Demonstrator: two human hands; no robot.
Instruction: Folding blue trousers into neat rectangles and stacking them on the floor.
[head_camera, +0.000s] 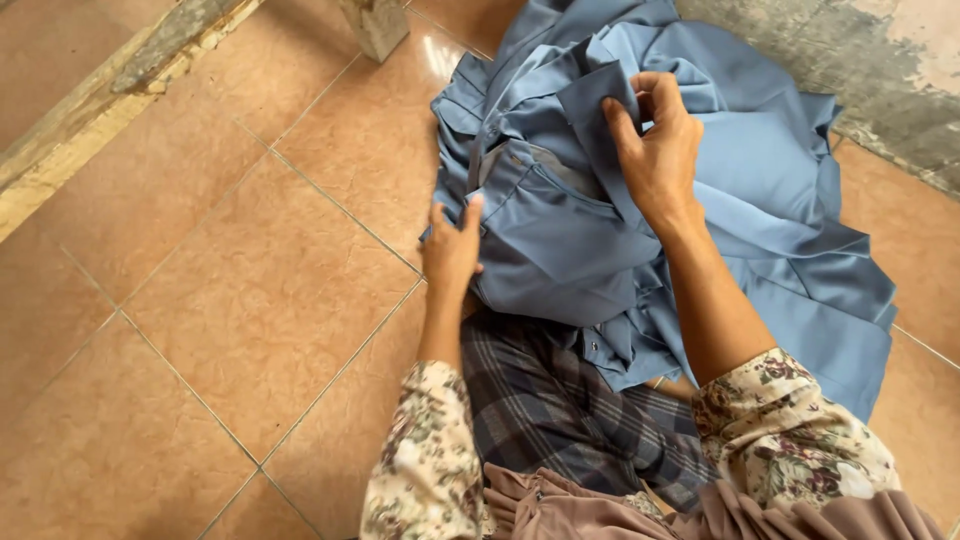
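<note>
While the person is sitting on the tiled floor (230, 300) with a heap of blue garments (760, 200) lying across the lap and spilling out to the right, the work on the cloth is looking to be at an early stage: nothing in the pile is appearing folded or laid flat, and the fabric is bunching in loose, overlapping layers, so most of the sorting or straightening is seemingly still left to do. The right hand (655, 150) is pinching a raised flap of the blue cloth between thumb and fingers near the top of the heap, lifting it a little above the rest. The left hand (452, 250) is resting at the left edge of the pile, fingers held together and pointing upward, pressing or steadying the fabric there; whether it is actually gripping a fold cannot be told. The garments are showing a smooth, medium-weight weave in a uniform dusty blue, with seams, a pocket-like opening and a waistband or collar edge visible near the middle. Beneath them a dark plaid cloth (560, 400) is covering the person's legs, and floral sleeves (790, 430) are reaching to the forearms.
</note>
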